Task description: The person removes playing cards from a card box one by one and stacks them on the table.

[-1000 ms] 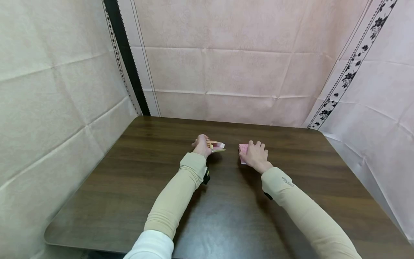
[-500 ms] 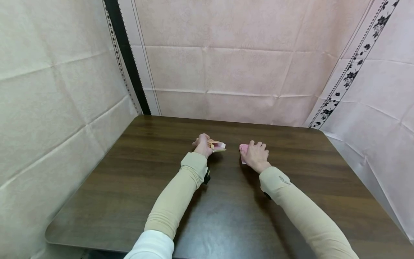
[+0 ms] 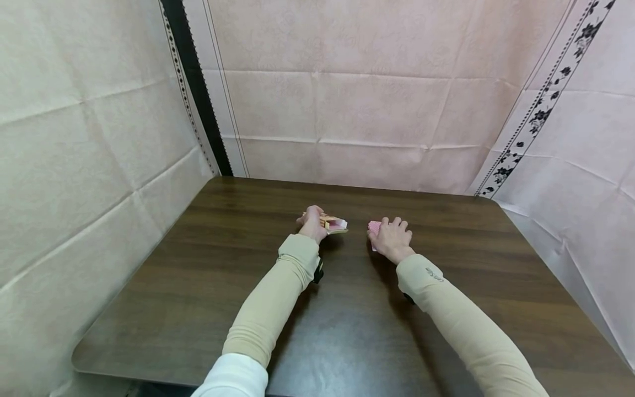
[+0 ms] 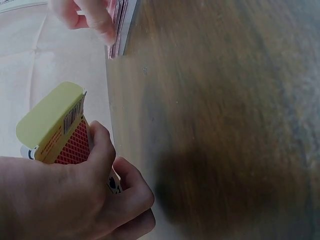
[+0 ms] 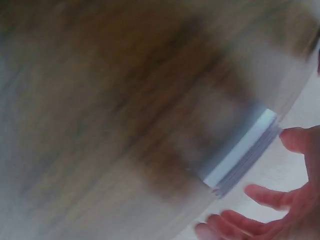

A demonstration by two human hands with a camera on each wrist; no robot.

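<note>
My left hand [image 3: 311, 223] grips a yellow playing-card box [image 4: 72, 132] with a red patterned back and a barcode, tilted above the table; its flap [image 4: 50, 112] stands out from the end. To its right a deck of cards [image 5: 245, 152] with pink patterned backs lies flat on the table, square-edged, a white edge lowest. Over the deck is my right hand [image 3: 393, 240], fingers spread and loosely bent. Its thumb [image 5: 295, 139] touches a corner of the deck, while the fingers seen in the right wrist view appear apart from it. In the head view this hand hides part of the deck.
Both hands work toward the far part of a dark wood table [image 3: 208, 309]. Pale creased cloth [image 3: 372, 110] hangs behind and on both sides, with a black strip [image 3: 198, 94] at the left and a floral band [image 3: 536, 110] at the right.
Hands, box and deck stay nearly in place. The right forearm has shifted slightly left, and the right hand covers a little more of the deck.
</note>
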